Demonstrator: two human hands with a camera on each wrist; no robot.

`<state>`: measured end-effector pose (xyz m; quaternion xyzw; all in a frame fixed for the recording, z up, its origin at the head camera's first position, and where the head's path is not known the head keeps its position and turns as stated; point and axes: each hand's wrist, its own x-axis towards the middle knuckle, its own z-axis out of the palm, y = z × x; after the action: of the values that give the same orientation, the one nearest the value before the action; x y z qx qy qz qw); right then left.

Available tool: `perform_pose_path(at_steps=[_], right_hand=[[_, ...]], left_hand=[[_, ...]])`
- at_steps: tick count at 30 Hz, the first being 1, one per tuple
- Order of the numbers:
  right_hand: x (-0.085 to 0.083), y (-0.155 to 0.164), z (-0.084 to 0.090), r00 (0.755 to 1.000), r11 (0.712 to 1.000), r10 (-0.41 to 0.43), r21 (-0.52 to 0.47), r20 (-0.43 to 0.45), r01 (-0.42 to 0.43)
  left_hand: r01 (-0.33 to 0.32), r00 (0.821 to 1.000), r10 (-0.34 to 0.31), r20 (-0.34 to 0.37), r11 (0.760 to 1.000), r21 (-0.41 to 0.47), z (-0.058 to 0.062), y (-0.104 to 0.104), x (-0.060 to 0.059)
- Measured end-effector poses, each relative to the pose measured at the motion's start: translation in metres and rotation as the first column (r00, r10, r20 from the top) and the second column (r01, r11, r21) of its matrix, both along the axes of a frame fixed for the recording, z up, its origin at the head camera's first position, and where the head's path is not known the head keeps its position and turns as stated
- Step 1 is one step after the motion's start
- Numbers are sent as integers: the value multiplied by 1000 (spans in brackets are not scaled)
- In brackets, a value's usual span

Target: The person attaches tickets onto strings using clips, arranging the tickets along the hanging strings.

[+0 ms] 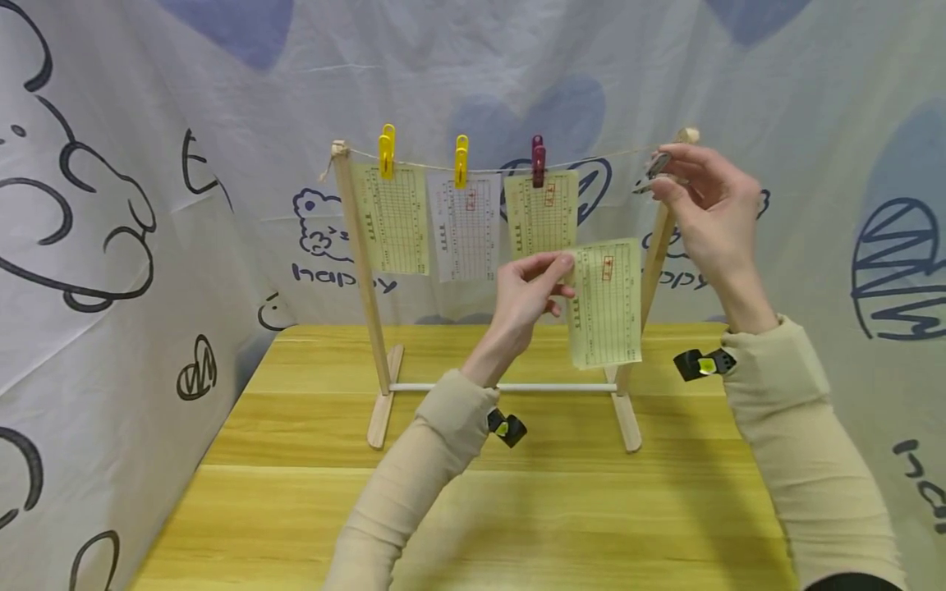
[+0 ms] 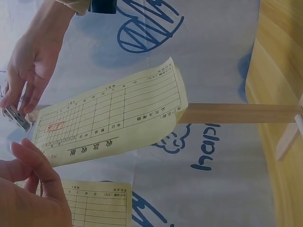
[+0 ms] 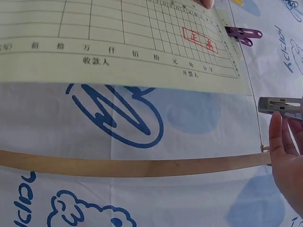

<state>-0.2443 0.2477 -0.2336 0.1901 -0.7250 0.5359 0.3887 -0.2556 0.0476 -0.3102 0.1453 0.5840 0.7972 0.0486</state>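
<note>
A small wooden rack (image 1: 360,271) carries a string (image 1: 606,156) with three paper slips pegged to it. Two yellow pegs (image 1: 387,151) hold the left and middle slips, and a dark red peg (image 1: 538,160) holds the third slip (image 1: 542,212). My left hand (image 1: 532,287) pinches the top left corner of a loose pale yellow slip (image 1: 606,304) below the string. My right hand (image 1: 709,209) grips a grey peg (image 1: 654,170) by the string, near the right post (image 1: 658,246). In the left wrist view the loose slip (image 2: 111,116) hangs between both hands. The right wrist view catches the grey peg (image 3: 280,106).
The rack stands on a yellow wooden table (image 1: 517,492). A white cloth with blue and black drawings (image 1: 148,205) hangs close behind and to both sides. A white crossbar (image 1: 443,387) joins the rack's feet.
</note>
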Motion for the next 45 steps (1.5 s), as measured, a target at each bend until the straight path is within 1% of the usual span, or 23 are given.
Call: perform_pose_path(at_steps=[3, 9, 17, 22, 25, 29, 34, 39, 42, 45], right_hand=[[-2, -1, 4, 1000, 1000, 0, -3, 3, 0], [-6, -3, 10, 999, 1000, 4, 23, -32, -3], [-13, -5, 18, 1000, 999, -19, 51, -18, 20], [-17, -8, 21, 998, 998, -11, 68, -60, 15], [-20, -9, 24, 999, 998, -13, 58, -53, 16], [-25, -10, 28, 999, 999, -7, 34, -36, 9], [-28, -10, 34, 999, 999, -9, 36, -41, 11], [-30, -13, 40, 998, 997, -71, 30, -4, 71], [-32, -16, 43, 994, 993, -112, 31, 11, 112], [-33, -18, 44, 992, 991, -129, 29, -11, 129]], left_hand=[[-7, 1000, 7, 3, 1000, -5, 4, 1, -2], [-26, 1000, 26, -5, 1000, -3, 9, 5, -6], [-43, 999, 43, -2, 999, 7, 11, 10, -10], [-75, 997, 75, -21, 997, 13, 14, 17, -13], [-98, 995, 98, -34, 995, 19, 17, 21, -16], [-125, 990, 127, -65, 992, 35, 21, 25, -18], [-146, 983, 151, -102, 988, 53, 27, 28, -21], [-172, 977, 177, -122, 984, 54, 31, 31, -24], [-206, 966, 213, -144, 977, 60, 35, 33, -25], [-247, 953, 252, -167, 968, 52, 39, 36, -27]])
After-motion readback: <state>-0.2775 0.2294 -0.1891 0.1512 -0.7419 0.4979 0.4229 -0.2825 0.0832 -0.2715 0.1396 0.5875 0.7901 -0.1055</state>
